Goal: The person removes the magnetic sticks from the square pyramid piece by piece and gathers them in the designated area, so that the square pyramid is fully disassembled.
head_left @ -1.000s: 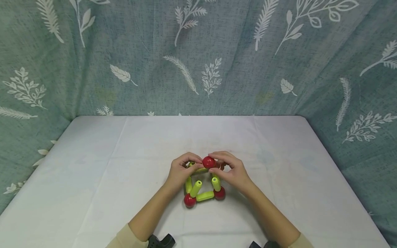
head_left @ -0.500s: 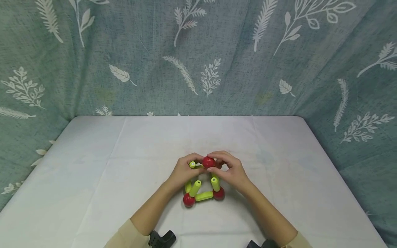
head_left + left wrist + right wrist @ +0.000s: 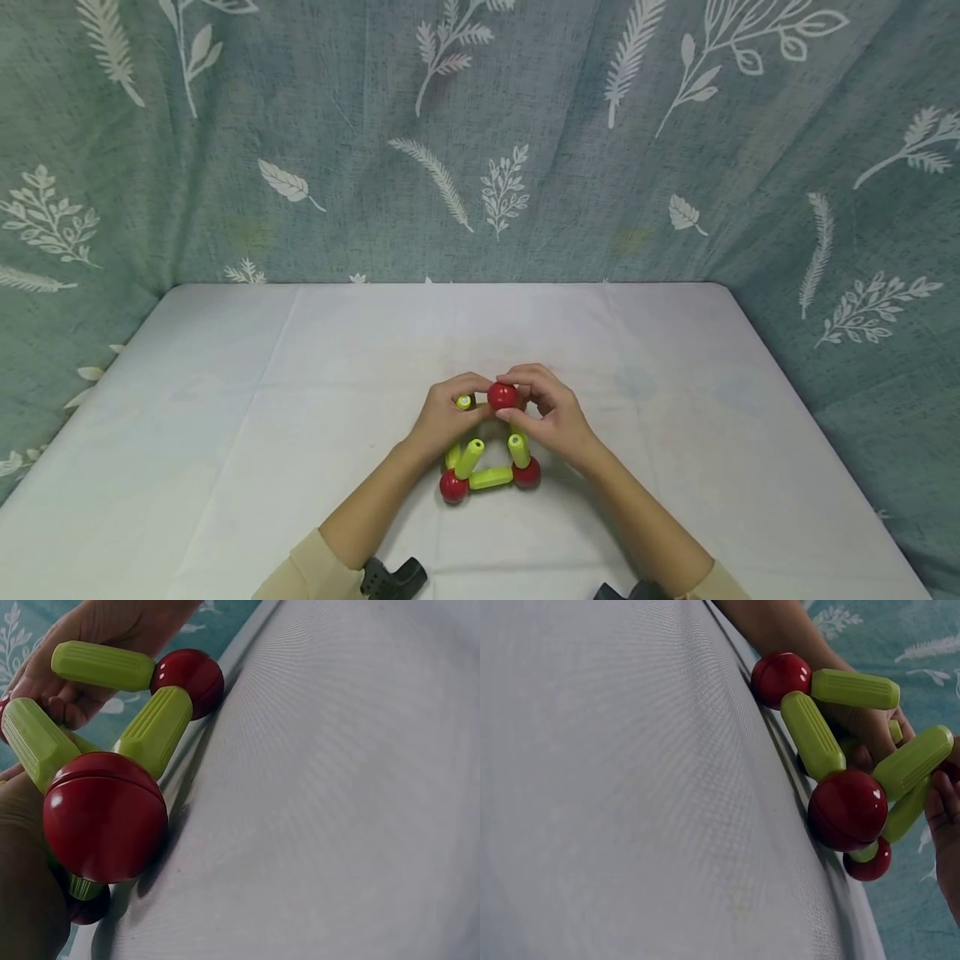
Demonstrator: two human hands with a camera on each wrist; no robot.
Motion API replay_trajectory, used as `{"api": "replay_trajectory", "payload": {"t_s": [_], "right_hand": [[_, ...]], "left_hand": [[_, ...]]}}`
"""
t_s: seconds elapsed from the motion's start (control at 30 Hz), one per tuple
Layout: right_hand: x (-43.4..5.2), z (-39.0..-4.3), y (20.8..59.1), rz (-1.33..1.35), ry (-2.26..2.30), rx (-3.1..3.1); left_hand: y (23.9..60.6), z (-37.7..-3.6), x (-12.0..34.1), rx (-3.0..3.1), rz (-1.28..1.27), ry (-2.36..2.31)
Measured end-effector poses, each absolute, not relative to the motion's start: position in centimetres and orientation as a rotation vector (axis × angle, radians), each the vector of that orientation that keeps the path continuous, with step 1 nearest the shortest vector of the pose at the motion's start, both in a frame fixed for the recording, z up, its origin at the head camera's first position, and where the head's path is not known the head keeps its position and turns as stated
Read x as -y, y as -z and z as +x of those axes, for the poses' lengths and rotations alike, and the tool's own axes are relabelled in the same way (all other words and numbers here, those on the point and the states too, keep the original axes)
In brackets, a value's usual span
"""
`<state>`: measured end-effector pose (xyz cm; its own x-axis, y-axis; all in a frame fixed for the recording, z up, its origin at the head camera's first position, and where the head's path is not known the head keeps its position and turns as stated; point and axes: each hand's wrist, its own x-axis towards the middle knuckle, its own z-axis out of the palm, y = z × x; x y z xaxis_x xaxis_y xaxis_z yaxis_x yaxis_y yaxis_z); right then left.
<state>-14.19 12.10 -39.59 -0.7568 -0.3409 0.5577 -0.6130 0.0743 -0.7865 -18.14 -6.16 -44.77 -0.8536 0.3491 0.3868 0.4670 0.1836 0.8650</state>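
Note:
A frame of yellow-green rods (image 3: 491,477) and red balls (image 3: 453,486) stands on the table, with short rods (image 3: 518,451) rising from its near corners. Over its far right side, a red ball (image 3: 502,396) is held between the two hands. My right hand (image 3: 553,417) pinches it with thumb and fingers from the right. From the left, my left hand (image 3: 444,417) reaches thumb and fingertips to the same ball. Another upright rod (image 3: 464,402) shows beside the left fingers. In the right wrist view, a slanted rod (image 3: 915,763) runs up to the right fingers; the far corners are partly hidden.
White cloth covers the table (image 3: 337,350). A green-blue curtain with white leaf prints (image 3: 360,208) hangs behind it and along the sides. Black wrist devices (image 3: 393,578) show at the bottom near the beige sleeves.
The left hand has shifted slightly right, baring the far left upright rod more. Both hands stay at the red ball, and the view has drifted a little.

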Motion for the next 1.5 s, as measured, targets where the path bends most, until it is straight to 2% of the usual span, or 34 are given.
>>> {"api": "replay_trajectory", "payload": {"t_s": [0.17, 0.47, 0.83, 1.07, 1.3, 1.5], "right_hand": [[-12.0, -14.1, 39.5, 0.929, -1.821, 2.154], [-13.0, -15.6, 41.6, 0.873, -1.831, 2.131], [-13.8, -14.9, 39.2, 0.750, -1.792, 2.156], [-15.0, -15.7, 39.2, 0.642, -1.748, 2.212], [-16.8, -17.4, 40.1, 0.504, -1.625, 2.338], [-18.7, -20.0, 43.2, 0.344, -1.595, 2.401]], "left_hand": [[44.8, -18.2, 6.1, 2.331, -0.852, 1.738], [41.4, -16.7, 5.8, 2.346, -0.882, 1.754], [44.2, -17.9, 7.0, 2.394, -0.736, 1.864], [44.1, -17.8, 8.8, 2.476, -0.794, 1.766], [44.6, -17.6, 10.9, 2.493, -0.873, 1.641], [45.7, -17.1, 11.9, 2.477, -0.856, 1.669]]}}
